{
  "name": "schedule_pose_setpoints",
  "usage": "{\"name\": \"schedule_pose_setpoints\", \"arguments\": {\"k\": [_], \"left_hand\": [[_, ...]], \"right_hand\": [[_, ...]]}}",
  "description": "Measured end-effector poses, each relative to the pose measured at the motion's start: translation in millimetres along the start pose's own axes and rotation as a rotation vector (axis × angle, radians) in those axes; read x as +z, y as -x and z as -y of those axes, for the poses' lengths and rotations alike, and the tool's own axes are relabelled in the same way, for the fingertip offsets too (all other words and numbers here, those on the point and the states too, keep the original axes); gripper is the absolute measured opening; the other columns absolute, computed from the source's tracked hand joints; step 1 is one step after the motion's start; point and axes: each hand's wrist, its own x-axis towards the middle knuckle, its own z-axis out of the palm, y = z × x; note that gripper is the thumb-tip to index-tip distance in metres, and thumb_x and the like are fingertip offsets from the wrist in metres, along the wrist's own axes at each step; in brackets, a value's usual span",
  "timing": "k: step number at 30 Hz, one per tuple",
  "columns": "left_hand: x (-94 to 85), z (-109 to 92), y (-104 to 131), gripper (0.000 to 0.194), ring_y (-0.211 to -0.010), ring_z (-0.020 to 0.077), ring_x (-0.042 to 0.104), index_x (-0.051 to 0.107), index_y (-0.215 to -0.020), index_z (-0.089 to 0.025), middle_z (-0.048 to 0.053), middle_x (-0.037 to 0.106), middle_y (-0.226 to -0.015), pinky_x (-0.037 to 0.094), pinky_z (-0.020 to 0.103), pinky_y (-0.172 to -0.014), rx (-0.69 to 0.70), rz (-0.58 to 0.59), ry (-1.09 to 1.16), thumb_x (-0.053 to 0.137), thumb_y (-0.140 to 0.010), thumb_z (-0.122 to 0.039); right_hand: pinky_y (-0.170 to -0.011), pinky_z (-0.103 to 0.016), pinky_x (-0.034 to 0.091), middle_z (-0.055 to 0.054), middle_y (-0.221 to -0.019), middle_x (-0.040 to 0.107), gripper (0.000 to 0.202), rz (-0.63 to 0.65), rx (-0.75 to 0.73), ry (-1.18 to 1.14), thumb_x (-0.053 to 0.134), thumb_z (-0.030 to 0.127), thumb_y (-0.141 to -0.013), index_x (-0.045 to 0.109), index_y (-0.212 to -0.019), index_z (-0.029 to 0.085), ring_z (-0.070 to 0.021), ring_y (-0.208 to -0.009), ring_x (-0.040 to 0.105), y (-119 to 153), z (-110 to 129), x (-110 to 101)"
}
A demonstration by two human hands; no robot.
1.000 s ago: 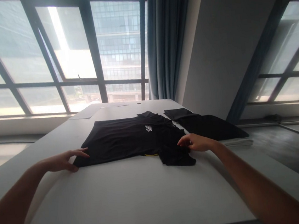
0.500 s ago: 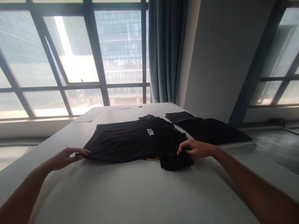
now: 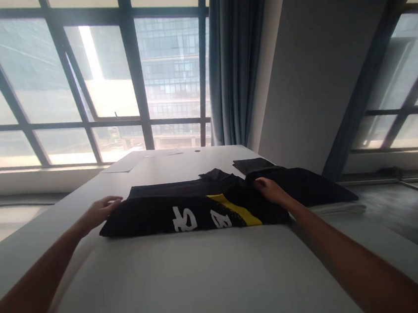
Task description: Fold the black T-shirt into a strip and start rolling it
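A black T-shirt [image 3: 148, 215] with white lettering and a yellow band is partly folded over on the white table [image 3: 185, 283]. At its left end, my left hand [image 3: 104, 210] pinches the cloth, fingers bent around the edge. My right hand [image 3: 268, 189] grips the shirt near its right end, with the fingertips partly hidden in the dark fabric. The printed side shows along the near edge, and a sleeve sticks up at the far side.
Other black folded clothing [image 3: 309, 186] lies to the right on a light folded cloth [image 3: 341, 209]. White paper [image 3: 120, 168] rests at the table's far left. Windows, a grey-blue curtain [image 3: 232, 64] and a pillar stand beyond.
The shirt's near edge has been lifted and folded away from me, bringing the yellow band and large white print into view. Both hands have moved slightly farther off with it.
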Motion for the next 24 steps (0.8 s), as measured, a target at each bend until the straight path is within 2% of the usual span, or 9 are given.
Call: {"name": "schedule_pose_setpoints", "arguments": {"k": [2, 6, 10, 12, 15, 17, 22, 23, 24], "left_hand": [[10.4, 13, -7, 0.097, -0.075, 0.0245, 0.063, 0.056, -0.127, -0.009, 0.012, 0.072, -0.093, 0.051, 0.032, -0.064, -0.047, 0.036, 0.052, 0.048, -0.065, -0.083], [12.6, 34, -7, 0.101, -0.083, 0.0261, 0.066, 0.045, -0.137, -0.014, 0.010, 0.072, -0.098, 0.052, 0.032, -0.069, -0.058, 0.163, 0.110, 0.068, -0.058, -0.073], [6.9, 32, 0, 0.100, -0.100, 0.0296, 0.065, 0.044, -0.137, -0.018, 0.009, 0.071, -0.103, 0.054, 0.036, -0.083, 0.029, 0.331, 0.252, 0.079, -0.054, -0.062], [4.3, 26, 1, 0.090, -0.106, 0.0305, 0.063, 0.052, -0.129, -0.019, 0.010, 0.068, -0.111, 0.053, 0.037, -0.088, 0.084, 0.268, 0.243, 0.077, -0.056, -0.065], [0.8, 22, 2, 0.085, -0.111, 0.0313, 0.059, 0.060, -0.120, -0.017, 0.012, 0.064, -0.121, 0.050, 0.037, -0.092, 0.132, 0.086, 0.157, 0.071, -0.057, -0.072], [-0.9, 23, 3, 0.086, -0.108, 0.0312, 0.060, 0.058, -0.123, -0.017, 0.013, 0.065, -0.119, 0.051, 0.039, -0.091, 0.123, 0.075, 0.110, 0.069, -0.059, -0.074], [-3.2, 24, 12, 0.092, -0.103, 0.0299, 0.065, 0.046, -0.138, -0.020, 0.012, 0.068, -0.119, 0.054, 0.037, -0.084, 0.053, 0.406, 0.122, 0.073, -0.062, -0.064], [-3.7, 22, 14, 0.091, -0.104, 0.0298, 0.065, 0.047, -0.138, -0.021, 0.011, 0.068, -0.120, 0.054, 0.036, -0.084, 0.072, 0.445, 0.113, 0.074, -0.061, -0.061], [-4.2, 19, 16, 0.088, -0.103, 0.0296, 0.065, 0.051, -0.135, -0.022, 0.010, 0.069, -0.118, 0.055, 0.036, -0.082, 0.097, 0.415, 0.065, 0.074, -0.060, -0.062]], "right_hand": [[-0.084, -0.035, 0.049, -0.013, -0.101, 0.070, 0.041, 0.001, 0.026, 0.111, 0.049, 0.045, -0.089, 0.062, -0.112, 0.014, -0.0259, -0.095, 0.066, -5, -13, 8], [-0.074, -0.028, 0.050, -0.009, -0.092, 0.071, 0.056, 0.161, 0.031, 0.159, 0.067, 0.049, -0.079, 0.058, -0.122, 0.014, -0.0197, -0.080, 0.067, 2, -33, 4], [-0.059, -0.024, 0.046, -0.003, -0.074, 0.068, 0.054, 0.274, 0.066, 0.151, 0.078, 0.035, -0.069, 0.062, -0.115, 0.012, -0.0160, -0.066, 0.062, 7, -42, -3], [-0.060, -0.024, 0.045, -0.001, -0.071, 0.066, 0.039, 0.252, 0.011, 0.151, 0.073, 0.028, -0.072, 0.064, -0.107, 0.013, -0.0151, -0.065, 0.060, 7, -42, -4], [-0.065, -0.025, 0.045, -0.002, -0.074, 0.066, 0.024, 0.123, -0.081, 0.192, 0.065, 0.026, -0.078, 0.066, -0.099, 0.015, -0.0150, -0.067, 0.060, 6, -38, -2], [-0.067, -0.026, 0.045, -0.003, -0.076, 0.066, 0.023, 0.088, -0.073, 0.239, 0.062, 0.027, -0.080, 0.066, -0.099, 0.016, -0.0155, -0.067, 0.061, 6, -35, 0], [-0.072, -0.028, 0.048, -0.009, -0.090, 0.068, 0.048, 0.223, 0.042, 0.212, 0.072, 0.039, -0.073, 0.065, -0.113, 0.012, -0.0206, -0.080, 0.064, 10, -40, -3], [-0.074, -0.029, 0.049, -0.011, -0.096, 0.068, 0.055, 0.252, 0.053, 0.164, 0.076, 0.039, -0.070, 0.064, -0.116, 0.013, -0.0216, -0.084, 0.064, 11, -42, -6], [-0.076, -0.029, 0.049, -0.012, -0.101, 0.068, 0.060, 0.278, 0.059, 0.111, 0.078, 0.038, -0.066, 0.064, -0.119, 0.013, -0.0222, -0.087, 0.064, 12, -44, -8]]}}
